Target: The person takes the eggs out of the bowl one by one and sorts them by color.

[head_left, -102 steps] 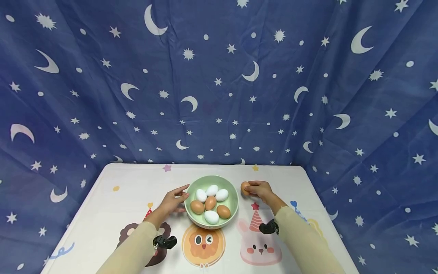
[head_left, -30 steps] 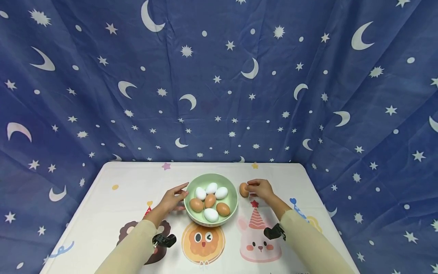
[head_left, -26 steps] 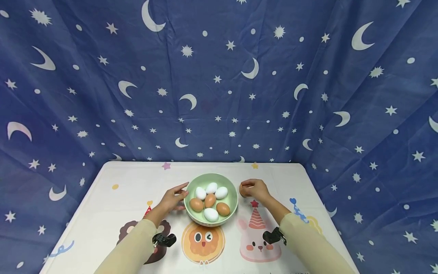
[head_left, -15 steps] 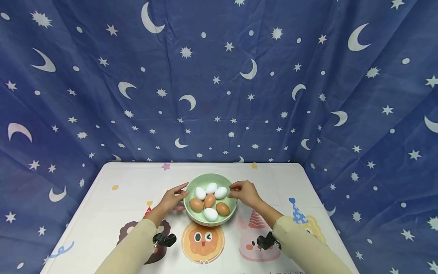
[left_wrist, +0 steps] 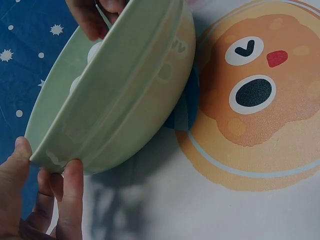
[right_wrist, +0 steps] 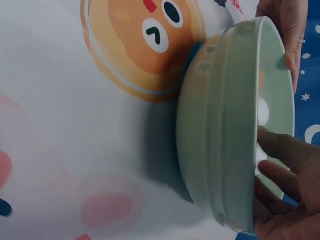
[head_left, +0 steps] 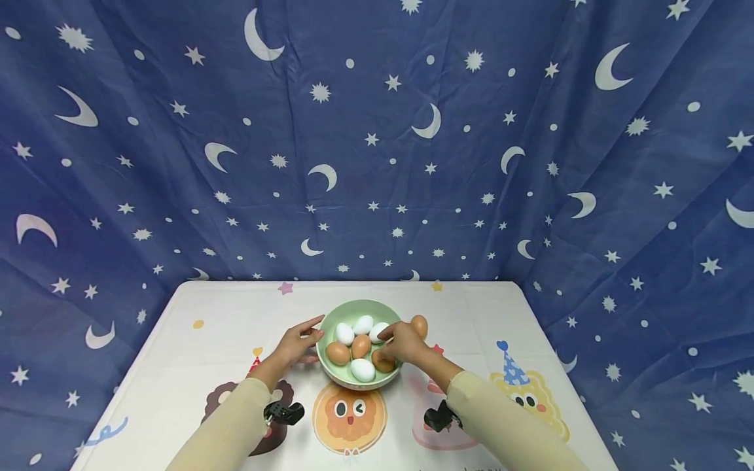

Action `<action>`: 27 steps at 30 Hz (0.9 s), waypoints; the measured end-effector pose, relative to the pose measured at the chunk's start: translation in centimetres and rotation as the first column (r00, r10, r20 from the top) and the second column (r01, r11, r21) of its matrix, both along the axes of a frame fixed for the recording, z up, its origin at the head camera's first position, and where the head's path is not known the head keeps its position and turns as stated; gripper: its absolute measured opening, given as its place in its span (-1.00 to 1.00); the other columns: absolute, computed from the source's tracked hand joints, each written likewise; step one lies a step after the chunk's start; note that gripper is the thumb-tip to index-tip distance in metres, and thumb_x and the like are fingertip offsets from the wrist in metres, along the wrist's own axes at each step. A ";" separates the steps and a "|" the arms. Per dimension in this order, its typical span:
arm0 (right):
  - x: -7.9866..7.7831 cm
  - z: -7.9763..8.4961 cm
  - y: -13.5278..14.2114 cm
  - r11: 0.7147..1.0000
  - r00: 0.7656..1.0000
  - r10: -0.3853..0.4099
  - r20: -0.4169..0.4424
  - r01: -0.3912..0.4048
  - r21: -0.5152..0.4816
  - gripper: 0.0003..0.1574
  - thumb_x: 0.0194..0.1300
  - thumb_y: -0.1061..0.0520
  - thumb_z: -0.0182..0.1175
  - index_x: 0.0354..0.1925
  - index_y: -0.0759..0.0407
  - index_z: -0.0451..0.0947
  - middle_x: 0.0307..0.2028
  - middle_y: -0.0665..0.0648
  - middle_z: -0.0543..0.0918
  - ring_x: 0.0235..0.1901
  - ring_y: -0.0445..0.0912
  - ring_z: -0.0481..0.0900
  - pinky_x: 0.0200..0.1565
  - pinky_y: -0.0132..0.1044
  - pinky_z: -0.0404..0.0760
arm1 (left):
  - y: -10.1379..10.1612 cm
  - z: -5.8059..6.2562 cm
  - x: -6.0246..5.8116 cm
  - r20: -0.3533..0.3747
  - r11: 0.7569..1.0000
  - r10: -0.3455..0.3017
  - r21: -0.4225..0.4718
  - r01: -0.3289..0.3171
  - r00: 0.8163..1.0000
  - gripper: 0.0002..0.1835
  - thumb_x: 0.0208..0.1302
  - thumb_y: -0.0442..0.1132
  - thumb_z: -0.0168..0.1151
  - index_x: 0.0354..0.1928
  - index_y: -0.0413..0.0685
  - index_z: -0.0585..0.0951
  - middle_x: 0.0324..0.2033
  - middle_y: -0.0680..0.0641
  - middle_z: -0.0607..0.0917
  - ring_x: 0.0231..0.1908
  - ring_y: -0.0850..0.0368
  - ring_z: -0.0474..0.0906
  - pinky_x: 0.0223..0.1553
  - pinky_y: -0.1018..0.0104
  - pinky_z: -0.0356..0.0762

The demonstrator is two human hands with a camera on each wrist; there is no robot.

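A pale green bowl on the table holds several white and brown eggs. My left hand grips its left side; in the left wrist view the thumb is at the rim and a finger lies on the outer wall. My right hand reaches over the right rim, fingers parted, between a white egg and a brown egg, partly covering both. Nothing shows between its fingers in the right wrist view. Another brown egg stands on the table just right of the bowl.
A white cloth with cartoon faces covers the table. Behind and beside it hangs a blue curtain with moons and stars. Black wrist cameras sit on the left sleeve and right sleeve.
My right hand has let go of the brown egg right of the bowl, leaving it on the table, and has moved left over the rim into the bowl. The left hand has stayed put.
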State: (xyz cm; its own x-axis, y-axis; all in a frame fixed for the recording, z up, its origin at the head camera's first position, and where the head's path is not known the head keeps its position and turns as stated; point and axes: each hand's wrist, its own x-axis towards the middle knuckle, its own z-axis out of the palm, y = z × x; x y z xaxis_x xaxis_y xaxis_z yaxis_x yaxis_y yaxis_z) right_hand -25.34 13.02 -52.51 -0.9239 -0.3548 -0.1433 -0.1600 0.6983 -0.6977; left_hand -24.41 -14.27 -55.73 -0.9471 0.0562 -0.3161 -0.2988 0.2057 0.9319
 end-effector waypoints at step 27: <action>0.5 -0.6 -1.7 0.968 0.988 0.134 -0.073 -0.114 0.224 -0.42 -0.24 0.34 0.57 -0.13 0.40 0.68 -0.29 0.22 0.72 -0.34 -0.11 0.54 -0.26 -0.33 0.66 | 0.0 -0.1 -0.1 0.008 1.000 0.003 0.008 -0.003 1.000 -0.47 0.46 -0.19 0.14 0.43 0.06 0.37 0.07 -0.23 0.49 0.05 -0.12 0.61 -0.28 0.15 0.80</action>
